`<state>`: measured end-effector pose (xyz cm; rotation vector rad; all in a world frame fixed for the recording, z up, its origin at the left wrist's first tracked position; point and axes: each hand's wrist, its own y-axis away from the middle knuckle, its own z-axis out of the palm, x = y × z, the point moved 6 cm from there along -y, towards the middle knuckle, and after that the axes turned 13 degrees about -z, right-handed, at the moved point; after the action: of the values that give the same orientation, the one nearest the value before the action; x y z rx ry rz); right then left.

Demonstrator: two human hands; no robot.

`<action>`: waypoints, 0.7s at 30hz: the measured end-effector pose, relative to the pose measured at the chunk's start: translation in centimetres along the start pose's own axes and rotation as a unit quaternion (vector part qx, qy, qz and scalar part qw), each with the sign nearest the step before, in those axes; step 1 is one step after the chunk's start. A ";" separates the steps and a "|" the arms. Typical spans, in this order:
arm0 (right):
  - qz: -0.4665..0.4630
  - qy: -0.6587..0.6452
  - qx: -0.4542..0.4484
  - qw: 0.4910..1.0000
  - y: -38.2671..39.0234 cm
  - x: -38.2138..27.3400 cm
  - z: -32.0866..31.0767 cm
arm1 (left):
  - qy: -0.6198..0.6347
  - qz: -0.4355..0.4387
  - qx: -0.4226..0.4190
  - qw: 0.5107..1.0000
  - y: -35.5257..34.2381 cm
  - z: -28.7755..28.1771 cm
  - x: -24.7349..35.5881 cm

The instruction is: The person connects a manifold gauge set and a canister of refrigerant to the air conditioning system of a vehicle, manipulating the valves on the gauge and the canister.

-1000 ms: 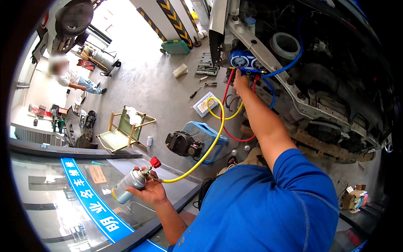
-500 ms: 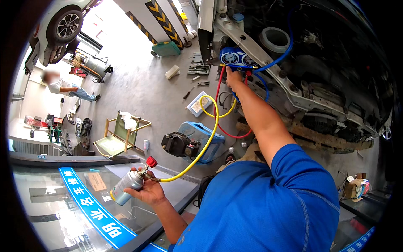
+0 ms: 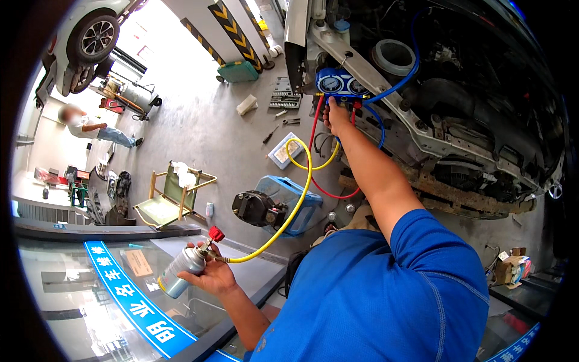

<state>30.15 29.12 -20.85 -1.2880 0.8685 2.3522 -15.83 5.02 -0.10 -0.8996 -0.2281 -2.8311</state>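
My left hand [image 3: 211,271] is closed round a silver can [image 3: 182,268] fitted with a red tap [image 3: 215,233]; a yellow hose [image 3: 259,250] runs from its fitting in a loop toward the gauges. My right hand [image 3: 336,117], arm outstretched, grips the underside of a blue manifold gauge set [image 3: 341,83] with two dials. This sits at the front of an open engine bay [image 3: 458,102], beside a metal crossmember [image 3: 386,78]. A red hose [image 3: 338,196] hangs from the gauges, and a blue hose [image 3: 392,92] runs up into the bay.
A black pump [image 3: 253,208] and blue jug [image 3: 301,214] stand below me near a folding chair [image 3: 157,204]. Socket set [image 3: 283,102], parts case [image 3: 283,151] and green case [image 3: 238,71] lie on the floor. A person [image 3: 84,125] stands left, below a raised car [image 3: 72,54]. Glass panels fill the lower left.
The view has shifted slightly, so the engine bay and gauges appear a little higher and further left, and more of the raised car shows. Both hands keep their holds, with almost no movement.
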 end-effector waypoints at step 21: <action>-0.212 0.444 0.093 0.866 -6.0 1.5 -1.3 | -0.039 0.050 0.043 0.997 0.6 -1.1 1.0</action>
<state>33.45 32.84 -24.79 -2.2268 0.8708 1.2458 -17.11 4.12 -0.40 -0.9747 -0.3026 -2.6768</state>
